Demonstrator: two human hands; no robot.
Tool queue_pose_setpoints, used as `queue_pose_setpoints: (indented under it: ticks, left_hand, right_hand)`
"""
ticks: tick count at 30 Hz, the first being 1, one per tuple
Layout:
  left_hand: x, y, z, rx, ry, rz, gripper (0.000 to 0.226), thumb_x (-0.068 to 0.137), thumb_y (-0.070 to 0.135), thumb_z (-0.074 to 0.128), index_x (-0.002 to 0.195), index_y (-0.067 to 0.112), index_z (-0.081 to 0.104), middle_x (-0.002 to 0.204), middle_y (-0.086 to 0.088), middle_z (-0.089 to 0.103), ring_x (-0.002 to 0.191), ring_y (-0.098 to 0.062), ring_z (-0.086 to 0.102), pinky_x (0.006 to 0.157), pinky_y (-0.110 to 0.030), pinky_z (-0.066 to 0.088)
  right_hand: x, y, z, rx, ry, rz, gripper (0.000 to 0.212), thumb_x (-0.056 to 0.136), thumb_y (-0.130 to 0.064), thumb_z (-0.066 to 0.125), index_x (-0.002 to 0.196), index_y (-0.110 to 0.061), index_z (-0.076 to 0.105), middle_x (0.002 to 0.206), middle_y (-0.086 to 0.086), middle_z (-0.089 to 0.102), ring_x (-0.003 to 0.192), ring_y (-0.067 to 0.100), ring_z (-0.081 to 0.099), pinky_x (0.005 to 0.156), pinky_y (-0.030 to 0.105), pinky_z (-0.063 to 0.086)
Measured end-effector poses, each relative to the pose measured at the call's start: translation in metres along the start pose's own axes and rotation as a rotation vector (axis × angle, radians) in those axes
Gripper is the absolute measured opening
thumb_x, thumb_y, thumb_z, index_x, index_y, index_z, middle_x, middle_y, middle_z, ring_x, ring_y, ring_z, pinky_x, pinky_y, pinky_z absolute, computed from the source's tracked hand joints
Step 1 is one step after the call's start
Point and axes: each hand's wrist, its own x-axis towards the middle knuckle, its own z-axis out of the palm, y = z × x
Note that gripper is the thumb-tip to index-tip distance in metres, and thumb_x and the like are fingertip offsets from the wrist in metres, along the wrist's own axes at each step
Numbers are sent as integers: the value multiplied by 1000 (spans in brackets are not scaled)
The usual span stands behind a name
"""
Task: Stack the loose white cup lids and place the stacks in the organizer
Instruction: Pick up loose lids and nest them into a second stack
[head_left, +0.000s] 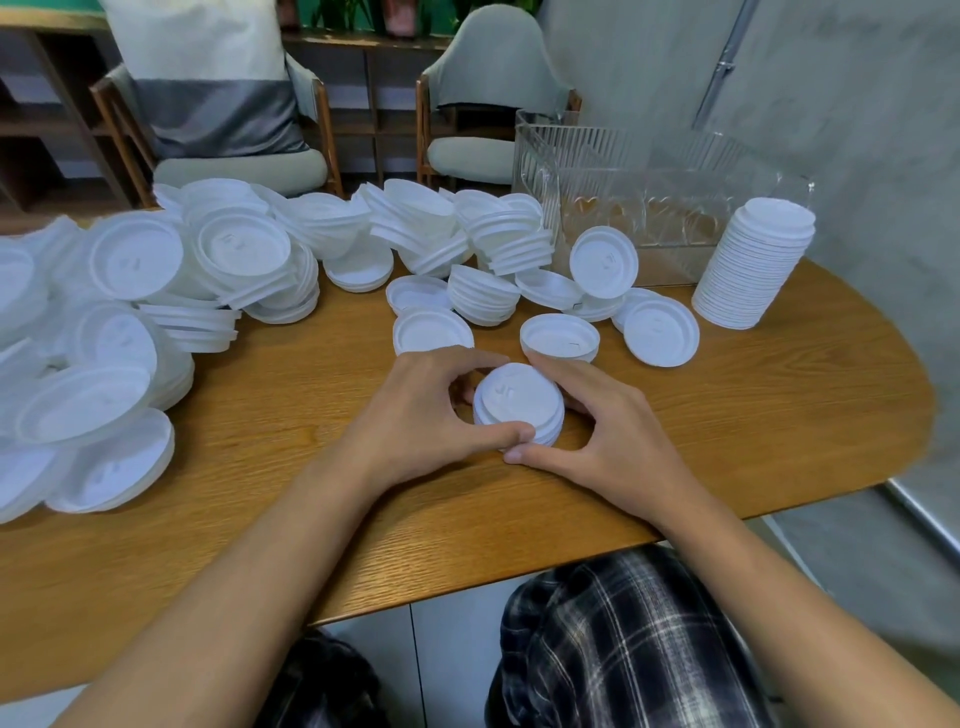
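— At the near middle of the table (311, 467), what is the hand state?
— Left hand (415, 415) and right hand (597, 431) both curl round one short stack of lids (519, 402), which stands on the table. The thumbs meet at its near rim, and the fingers wrap its far side.
— Location of the other lids?
— Single lids (560, 335) lie just beyond the hands, some dome up, some hollow up. A loose heap (234, 260) covers the left and far part of the table, with many lids tilted or partly nested.
— Completed stacks?
— One tall stack (753, 265) stands upright at the far right, just beside the organizer (649, 171).
— Organizer description?
— Clear ribbed box on the far right of the table, with loose lids leaning against its front wall.
— Surroundings?
— Two padded chairs (493, 104) stand behind the table. Plaid fabric (623, 649) shows below the near edge.
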Motion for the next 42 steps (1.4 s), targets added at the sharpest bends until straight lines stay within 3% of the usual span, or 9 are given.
queue_pose_setpoints:
  ticks: [9, 17, 20, 22, 24, 27, 30, 34, 42]
  left_hand:
    - [0, -6, 5, 57, 6, 26, 69, 67, 68, 86, 124, 30, 74, 100, 22, 68, 92, 2, 61, 73, -8, 41]
    - [-1, -7, 2, 70, -31, 77, 72, 79, 72, 70, 130, 22, 74, 116, 13, 66, 94, 8, 57, 80, -8, 40]
    - [-1, -15, -10, 95, 164, 125, 38, 95, 50, 71, 117, 20, 79, 106, 9, 70, 92, 0, 62, 82, -11, 44]
    - [1, -27, -20, 200, 243, 111, 23, 93, 32, 79, 112, 19, 79, 108, 6, 69, 102, -7, 63, 89, -14, 42]
    - [1, -37, -25, 315, 190, 77, 25, 89, 29, 81, 113, 21, 79, 113, 7, 68, 110, -13, 61, 93, -23, 43]
    - [-1, -38, -24, 398, 149, 96, 21, 89, 20, 80, 110, 20, 80, 106, 7, 71, 103, -18, 65, 85, -35, 50]
    - [-2, -36, -22, 380, 165, 129, 16, 90, 14, 80, 106, 18, 81, 96, 7, 74, 92, -18, 68, 76, -37, 53]
    - [0, -36, -20, 310, 178, 118, 18, 88, 8, 82, 104, 15, 80, 95, 4, 75, 89, -18, 70, 78, -43, 57]
    - [1, -33, -24, 254, 289, 65, 26, 77, 13, 92, 96, 12, 74, 89, 6, 64, 80, -12, 59, 72, -24, 42]
  right_hand:
    - [-1, 1, 0, -108, -39, 27, 92, 72, -63, 84, 150, -22, 56, 148, -14, 56, 138, -6, 45, 113, 7, 28]
    - [-4, 1, 0, -157, -68, 48, 89, 78, -68, 75, 152, -24, 53, 151, -16, 51, 143, -2, 39, 121, 28, 33]
    - [-3, 0, 0, -153, -86, 53, 90, 79, -69, 75, 154, -25, 51, 152, -17, 49, 144, -4, 36, 122, 25, 30]
    - [-2, -2, 0, -153, -108, 52, 91, 80, -69, 74, 156, -25, 47, 154, -19, 47, 144, -5, 34, 122, 23, 28]
    - [-2, -2, 0, -152, -126, 55, 92, 82, -71, 70, 158, -26, 44, 154, -21, 45, 145, -6, 32, 121, 21, 26]
    - [-1, -5, 0, -156, -137, 63, 89, 86, -73, 62, 159, -27, 42, 155, -22, 42, 147, -6, 29, 120, 23, 24]
    - [-2, -5, -1, -142, -137, 64, 87, 86, -71, 62, 159, -28, 42, 154, -23, 42, 146, -7, 30, 119, 21, 23]
    - [-1, -6, -2, -134, -125, 70, 88, 84, -71, 66, 158, -29, 43, 153, -20, 46, 143, -7, 34, 118, 18, 26]
    - [5, -8, -2, -133, -102, 65, 80, 83, -62, 77, 151, -28, 53, 148, -16, 53, 139, -3, 42, 117, 22, 33]
